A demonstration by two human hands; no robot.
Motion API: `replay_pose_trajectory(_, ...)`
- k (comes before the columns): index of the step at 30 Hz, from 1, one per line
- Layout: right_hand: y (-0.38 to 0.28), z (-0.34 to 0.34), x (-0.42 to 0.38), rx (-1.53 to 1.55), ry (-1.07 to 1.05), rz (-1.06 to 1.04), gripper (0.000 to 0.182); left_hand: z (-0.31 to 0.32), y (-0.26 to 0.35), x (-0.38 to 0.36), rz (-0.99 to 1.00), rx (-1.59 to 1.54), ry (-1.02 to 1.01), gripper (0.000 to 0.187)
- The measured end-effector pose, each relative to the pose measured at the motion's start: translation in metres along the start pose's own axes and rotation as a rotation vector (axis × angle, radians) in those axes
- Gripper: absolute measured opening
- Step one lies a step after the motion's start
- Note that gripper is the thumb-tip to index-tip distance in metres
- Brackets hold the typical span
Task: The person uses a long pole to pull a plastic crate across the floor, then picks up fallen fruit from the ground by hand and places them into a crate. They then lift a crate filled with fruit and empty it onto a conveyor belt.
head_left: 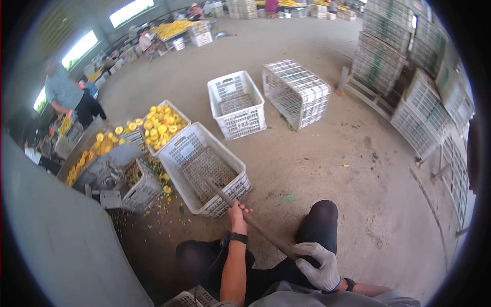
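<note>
My left hand [238, 213], bare with a dark band at the wrist, is closed around a long brown rod [263, 233]. The rod slants up and left, and its far end lies over the inside of a white plastic crate [232, 182]. My right hand [321, 266], in a pale work glove, curls its fingers over the rod's near end by my knee. No fruit shows in this crate. Just behind it, another crate [188, 118] holds yellow halved fruit [162, 125] that looks like peaches.
Left stands a metal machine [108, 176] with fruit on its chute and a crate of pits [144, 192] below. Two more crates [240, 125] [312, 94] sit ahead. Stacked crates [381, 59] line the right. A person [69, 92] stands far left; others work behind.
</note>
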State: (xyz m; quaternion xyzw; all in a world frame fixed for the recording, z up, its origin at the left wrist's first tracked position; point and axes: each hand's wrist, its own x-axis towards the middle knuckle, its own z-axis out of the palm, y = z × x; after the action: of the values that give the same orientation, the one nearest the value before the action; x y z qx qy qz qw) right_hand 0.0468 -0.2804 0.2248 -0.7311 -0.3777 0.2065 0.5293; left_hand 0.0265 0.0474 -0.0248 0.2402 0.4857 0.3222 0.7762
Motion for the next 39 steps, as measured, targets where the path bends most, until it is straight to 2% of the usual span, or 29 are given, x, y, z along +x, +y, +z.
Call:
replay_pose_trajectory(2, -0.003, 0.007, 0.002, -0.002, 0.025, 0.029, 0.03, 0.008, 0.009, -0.016, 0.005, 0.027, 0.036, 0.025)
replay_pose_trajectory(3, -0.019, 0.015, 0.008, -0.032, 0.046, -0.033, 0.03, 0.007, 0.011, -0.016, 0.016, 0.015, 0.028, 0.025)
replay_pose_trajectory(6, -0.021, 0.017, 0.012, -0.068, -0.034, -0.121, 0.04, 0.002, 0.016, -0.019, 0.056, -0.026, -0.009, 0.026)
replay_pose_trajectory(7, -0.022, 0.019, 0.009, 0.024, -0.06, -0.012, 0.038, 0.004, 0.02, -0.023, 0.077, -0.059, -0.025, 0.026)
replay_pose_trajectory(11, -0.031, 0.019, 0.031, 0.08, -0.03, -0.12, 0.035, 0.02, 0.041, -0.026, 0.102, -0.112, -0.021, 0.027)
replay_pose_trajectory(14, -0.029, 0.03, 0.032, 0.108, -0.011, -0.026, 0.035, 0.023, 0.048, -0.018, 0.054, -0.13, 0.029, 0.027)
replay_pose_trajectory(17, -0.013, 0.042, 0.036, 0.03, -0.026, -0.022, 0.036, 0.015, 0.054, -0.003, 0.077, -0.09, 0.033, 0.024)
replay_pose_trajectory(22, -0.001, 0.062, 0.071, 0.027, -0.045, -0.003, 0.036, 0.015, 0.072, 0.041, 0.111, -0.054, 0.042, 0.023)
replay_pose_trajectory(23, -0.009, 0.078, 0.091, -0.023, 0.072, -0.044, 0.03, 0.015, 0.076, 0.054, 0.114, -0.062, 0.039, 0.023)
replay_pose_trajectory(27, 0.003, 0.096, 0.138, -0.114, 0.004, -0.179, 0.027, 0.018, 0.108, 0.113, 0.12, -0.067, 0.017, 0.025)
replay_pose_trajectory(31, -0.004, 0.124, 0.199, 0.017, 0.062, -0.069, 0.019, 0.028, 0.139, 0.186, 0.138, -0.216, -0.111, 0.025)
replay_pose_trajectory(33, -0.018, 0.141, 0.232, 0.116, 0.064, -0.061, 0.018, 0.034, 0.164, 0.214, 0.158, -0.2, -0.104, 0.029)
replay_pose_trajectory(35, -0.014, 0.152, 0.25, 0.061, -0.015, -0.025, 0.022, 0.017, 0.182, 0.243, 0.132, -0.111, -0.152, 0.034)
replay_pose_trajectory(36, -0.012, 0.158, 0.264, 0.03, -0.051, -0.014, 0.024, 0.019, 0.192, 0.24, 0.108, -0.006, -0.185, 0.037)
replay_pose_trajectory(38, 0.0, 0.173, 0.289, 0.079, 0.022, -0.081, 0.022, 0.024, 0.187, 0.221, 0.058, 0.201, -0.239, 0.046)
replay_pose_trajectory(39, 0.006, 0.18, 0.3, 0.106, 0.059, -0.109, 0.021, 0.031, 0.189, 0.194, 0.1, 0.307, -0.211, 0.063)
